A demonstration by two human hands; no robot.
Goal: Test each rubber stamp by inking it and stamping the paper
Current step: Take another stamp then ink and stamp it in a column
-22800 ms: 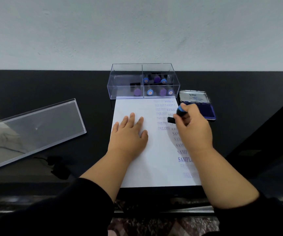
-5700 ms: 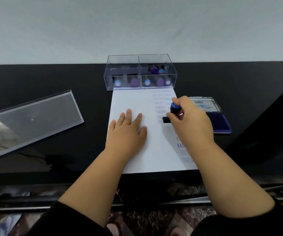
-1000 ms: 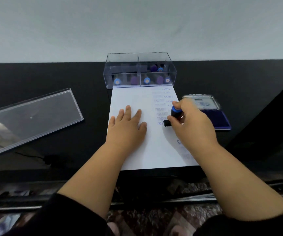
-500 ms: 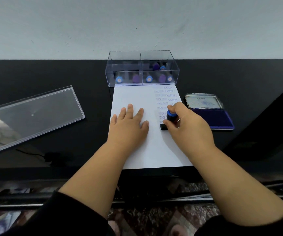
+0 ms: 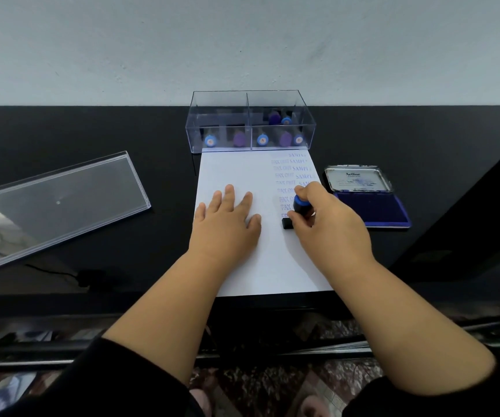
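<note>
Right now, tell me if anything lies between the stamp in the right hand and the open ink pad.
Nothing visible does. The right hand grips the stamp on the paper; the ink pad lies open just to its right, with only bare paper and black tabletop between. The left hand rests on the other side.

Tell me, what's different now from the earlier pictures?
The right hand has worked the blue-topped stamp down the paper toward the person, lengthening the left column of prints. Two stamps now stand in the clear box's left compartment, up from one. The left hand stays flat on the paper; the ink pad stays open.
</note>
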